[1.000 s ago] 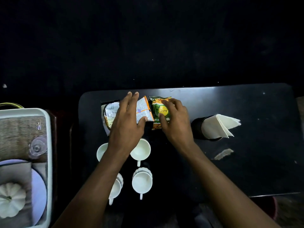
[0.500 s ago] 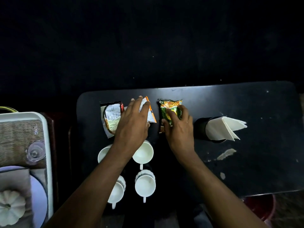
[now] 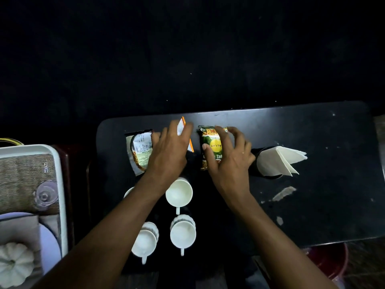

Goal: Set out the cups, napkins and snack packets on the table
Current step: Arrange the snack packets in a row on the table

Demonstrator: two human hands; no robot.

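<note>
- I see the right hand (image 3: 229, 157) lying flat on the green packet (image 3: 211, 147), fingers spread, pressing rather than pinching.
- Left hand (image 3: 168, 151) is clamped on the orange-edged packet (image 3: 183, 127), just left of the green packet.
- Third packet (image 3: 139, 152) lies further left; napkins (image 3: 279, 160) to the right; cups (image 3: 179, 193) nearer me.
- I'd slide the packets flat, keep gaps even, and mind the cup rims.
</note>
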